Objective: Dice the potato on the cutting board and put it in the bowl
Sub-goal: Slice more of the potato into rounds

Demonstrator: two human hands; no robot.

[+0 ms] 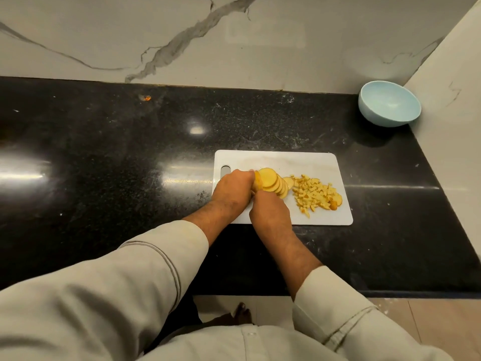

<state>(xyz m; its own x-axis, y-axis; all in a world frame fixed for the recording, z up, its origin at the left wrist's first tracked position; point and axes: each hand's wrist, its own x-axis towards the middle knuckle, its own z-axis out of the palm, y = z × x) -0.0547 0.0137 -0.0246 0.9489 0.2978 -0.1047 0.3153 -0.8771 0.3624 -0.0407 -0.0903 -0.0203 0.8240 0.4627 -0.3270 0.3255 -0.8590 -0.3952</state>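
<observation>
Potato: a yellow potato end piece with a leaning row of round slices (pixel 273 182) is seen on the white rectangular plastic cutting board (pixel 312 162), at its left part; a heap of small yellow diced pieces (pixel 316 192) lies to the right.
Left hand (pixel 234 190): curled over the uncut end, which is held down.
Right hand (pixel 270 211): closed just near of the slices; a knife is presumed, but none can be made out.
Handling: the flesh is judged firm yet wet and slippery; slices are best steadied from above, and dice scooped together.
Bowl: a pale blue round bowl (pixel 389 104) stands far right, well apart, with nothing seen in it.
Surface: a glossy black speckled stone counter (pixel 130 152), probably slick under the board.
Room: a white grey-veined marble wall (pixel 182 35) is behind.
</observation>
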